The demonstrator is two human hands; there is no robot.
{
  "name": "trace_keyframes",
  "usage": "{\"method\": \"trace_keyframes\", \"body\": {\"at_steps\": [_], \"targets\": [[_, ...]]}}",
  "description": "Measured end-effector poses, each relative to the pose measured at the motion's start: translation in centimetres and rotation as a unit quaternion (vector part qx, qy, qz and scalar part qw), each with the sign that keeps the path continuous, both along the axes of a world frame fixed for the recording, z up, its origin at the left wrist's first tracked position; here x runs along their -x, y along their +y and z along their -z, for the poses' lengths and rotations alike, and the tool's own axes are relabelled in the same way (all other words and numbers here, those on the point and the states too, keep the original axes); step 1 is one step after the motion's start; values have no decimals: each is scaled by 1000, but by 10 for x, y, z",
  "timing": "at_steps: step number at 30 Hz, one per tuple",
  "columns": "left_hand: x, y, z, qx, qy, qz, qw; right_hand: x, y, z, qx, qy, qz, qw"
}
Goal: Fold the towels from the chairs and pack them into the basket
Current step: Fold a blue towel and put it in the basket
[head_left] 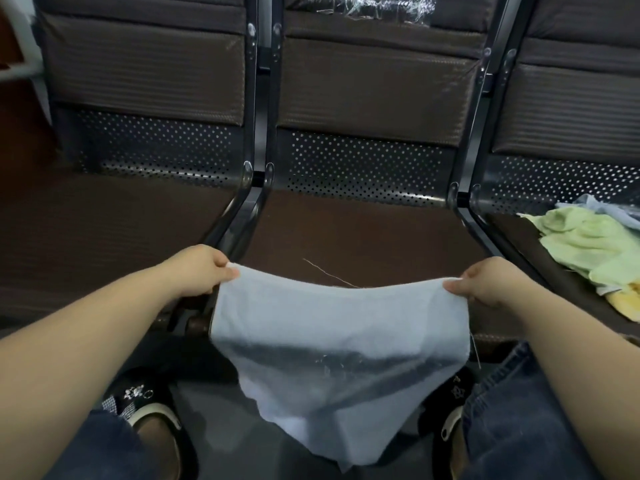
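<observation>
In front of the middle chair seat (363, 233) I have a pale blue towel (332, 344) stretched out between both hands. My left hand (199, 271) pinches the towel's upper left corner, fingers curled round the edge with the thumb on top, and my right hand (485, 282) pinches the upper right corner in the same way. The top edge sags a little between the two grips, and the rest of the cloth hangs down freely in front of the seat, narrowing to a point low between my legs. A loose thread (329, 273) lies on the brown seat just beyond the towel's top edge, and another thin thread dangles from the cloth's right side. To the right, on the neighbouring chair seat (519, 244), lies a heap of unfolded towels: a light green towel (588, 244) uppermost, a bit of pale blue cloth (602, 207) behind it near the perforated metal back, and a yellow towel (623, 303) at the near edge; they touch and overlap one another. The left chair seat (104, 230) shows only its brown pad. Black metal armrest frames (249, 202) separate the seats. Below, I see my dark slippers (149, 407) on the grey floor and blue jeans (512, 410) on both legs. The basket is not in my view.
</observation>
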State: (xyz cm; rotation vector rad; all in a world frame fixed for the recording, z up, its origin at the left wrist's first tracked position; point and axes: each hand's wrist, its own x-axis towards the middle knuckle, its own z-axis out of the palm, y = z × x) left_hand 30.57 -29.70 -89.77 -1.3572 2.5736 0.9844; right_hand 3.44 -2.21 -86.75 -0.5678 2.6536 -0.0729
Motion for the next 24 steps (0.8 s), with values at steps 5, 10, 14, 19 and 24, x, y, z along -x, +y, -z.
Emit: {"method": "trace_keyframes", "body": {"at_steps": [5,10,14,19,24], "targets": [[37,3,12,-133,162,-167,963,13,-22,28,288,25,157,944],[66,5,26,7,187,-105,977,-4,-43,45,289,50,44,955],[87,36,51,26,-2,31,999,-15,-56,82,145,44,-71,986],[112,32,66,132,-130,92,978,12,-69,95,9,36,-94,995],[142,8,73,146,-138,87,976,44,-87,105,-4,55,-105,993]]}}
